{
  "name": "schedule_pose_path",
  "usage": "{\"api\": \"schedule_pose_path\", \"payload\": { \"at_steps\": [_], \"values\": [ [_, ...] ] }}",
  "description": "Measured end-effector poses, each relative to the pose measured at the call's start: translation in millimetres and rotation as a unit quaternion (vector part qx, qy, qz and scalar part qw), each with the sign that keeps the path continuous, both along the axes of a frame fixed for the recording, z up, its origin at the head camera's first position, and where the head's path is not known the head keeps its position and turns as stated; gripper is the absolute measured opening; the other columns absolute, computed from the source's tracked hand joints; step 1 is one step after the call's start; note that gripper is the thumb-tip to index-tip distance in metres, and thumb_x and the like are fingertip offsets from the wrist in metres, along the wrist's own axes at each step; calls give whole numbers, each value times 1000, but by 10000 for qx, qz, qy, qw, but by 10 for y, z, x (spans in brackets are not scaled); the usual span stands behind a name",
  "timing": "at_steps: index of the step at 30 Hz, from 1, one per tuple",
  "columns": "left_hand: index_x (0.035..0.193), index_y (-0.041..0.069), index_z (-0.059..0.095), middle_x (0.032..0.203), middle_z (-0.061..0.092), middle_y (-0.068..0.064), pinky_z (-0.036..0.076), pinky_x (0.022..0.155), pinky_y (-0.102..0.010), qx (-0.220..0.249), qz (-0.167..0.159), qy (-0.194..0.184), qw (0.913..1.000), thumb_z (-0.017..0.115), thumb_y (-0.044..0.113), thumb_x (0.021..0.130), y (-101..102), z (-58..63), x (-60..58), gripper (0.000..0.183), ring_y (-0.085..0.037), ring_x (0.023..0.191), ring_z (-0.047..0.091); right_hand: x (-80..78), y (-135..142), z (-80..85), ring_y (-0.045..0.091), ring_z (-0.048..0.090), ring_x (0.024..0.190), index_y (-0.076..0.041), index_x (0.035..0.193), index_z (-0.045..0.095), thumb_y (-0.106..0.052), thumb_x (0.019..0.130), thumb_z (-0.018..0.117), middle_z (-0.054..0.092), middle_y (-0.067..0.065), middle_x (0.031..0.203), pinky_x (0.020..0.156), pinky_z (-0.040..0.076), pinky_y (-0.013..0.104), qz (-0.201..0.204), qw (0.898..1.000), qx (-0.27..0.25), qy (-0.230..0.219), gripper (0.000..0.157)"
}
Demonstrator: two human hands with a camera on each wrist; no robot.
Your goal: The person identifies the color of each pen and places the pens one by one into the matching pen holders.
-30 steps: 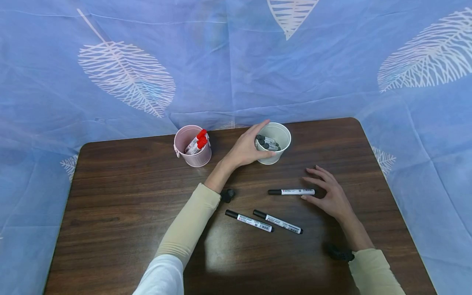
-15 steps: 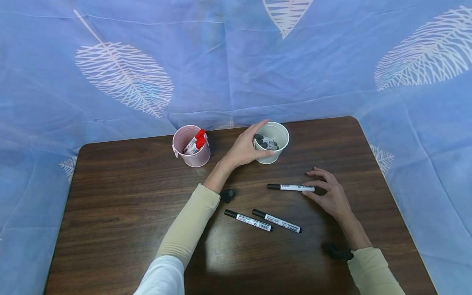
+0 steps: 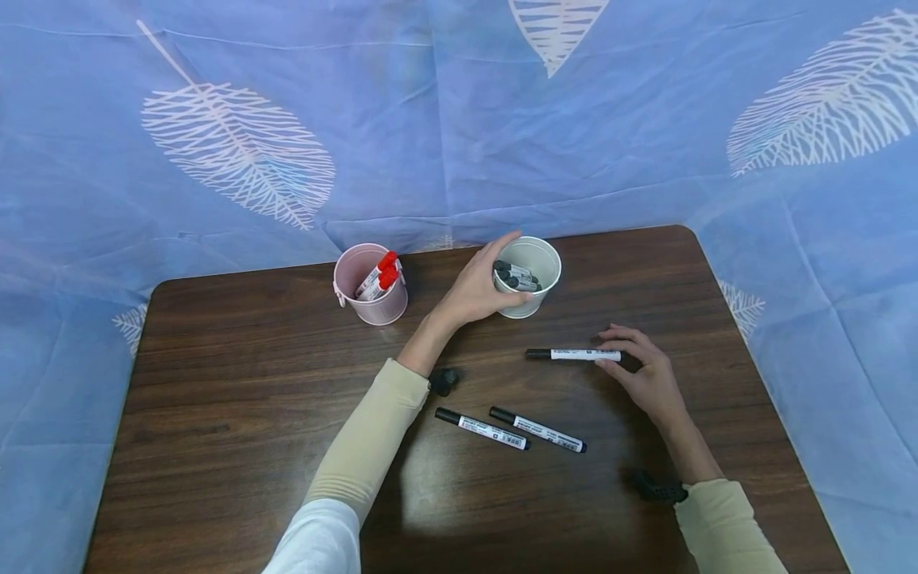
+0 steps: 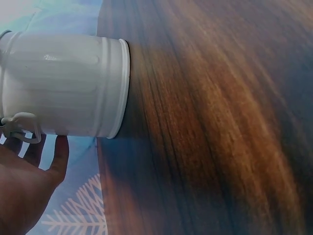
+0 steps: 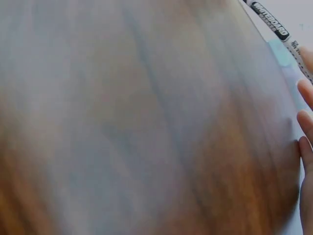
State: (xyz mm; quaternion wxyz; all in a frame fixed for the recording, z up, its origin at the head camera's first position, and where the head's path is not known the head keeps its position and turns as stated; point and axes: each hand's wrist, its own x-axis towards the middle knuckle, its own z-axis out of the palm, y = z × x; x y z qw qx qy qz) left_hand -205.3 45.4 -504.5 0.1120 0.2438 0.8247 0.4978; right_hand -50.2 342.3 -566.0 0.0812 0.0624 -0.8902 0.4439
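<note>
In the head view, my left hand (image 3: 473, 288) holds a small white bucket (image 3: 527, 306) by its left side, thumb in front and fingers behind. Several black-capped markers (image 3: 518, 275) lie inside that bucket. The left wrist view shows the bucket's wall (image 4: 58, 81) and fingertips against it beside the handle loop. My right hand (image 3: 649, 383) pinches a whiteboard marker (image 3: 574, 354) near its tail end, black cap pointing left; the marker looks raised off the table. At the edge of the right wrist view, the word WHITEBOARD shows on the marker (image 5: 274, 24).
Two more black-capped markers, one on the left (image 3: 482, 428) and one on the right (image 3: 538, 429), lie slanted on the brown wooden table (image 3: 237, 446). A pink bucket (image 3: 380, 309) with red-capped markers (image 3: 380, 279) stands left of the white one. Blue leaf-patterned cloth (image 3: 402, 119) hangs behind.
My right hand has closed its fingertips on the marker, which has shifted toward the table's far side and slightly right. The left hand has stayed on the white bucket.
</note>
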Motion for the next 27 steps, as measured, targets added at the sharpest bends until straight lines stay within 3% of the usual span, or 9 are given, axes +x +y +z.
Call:
{"api": "schedule_pose_path", "payload": {
  "at_steps": [9,14,20,27],
  "values": [
    [155,27,28,144,46,-9,43,96,-39,282,36,-38,9996,82,32,78,47,-41,36,94,-20,119,51,-30,-35,140,31,51,129,-5,101,75,7,82,76,65,11,121,107,30,16,-258,9989,-380,-26,22],
    [155,27,28,141,48,-11,44,95,-39,465,44,-148,9988,82,28,78,59,-58,50,94,-19,116,52,-4,-158,410,30,51,128,3,102,73,3,87,72,63,18,120,103,36,15,-327,9979,-555,-53,15],
    [155,28,28,141,49,-12,42,97,-38,541,33,-188,9984,83,28,78,62,-75,44,94,-19,118,51,-52,-201,635,31,54,124,8,102,70,9,87,69,63,22,117,99,40,17,-245,9963,-760,329,15],
    [154,31,29,140,50,-12,42,97,-39,577,68,-156,9982,83,29,79,54,-77,47,92,-19,117,52,-95,-188,713,27,54,125,12,104,68,9,89,67,61,26,118,93,45,18,-272,9936,-987,476,15]
  ]
}}
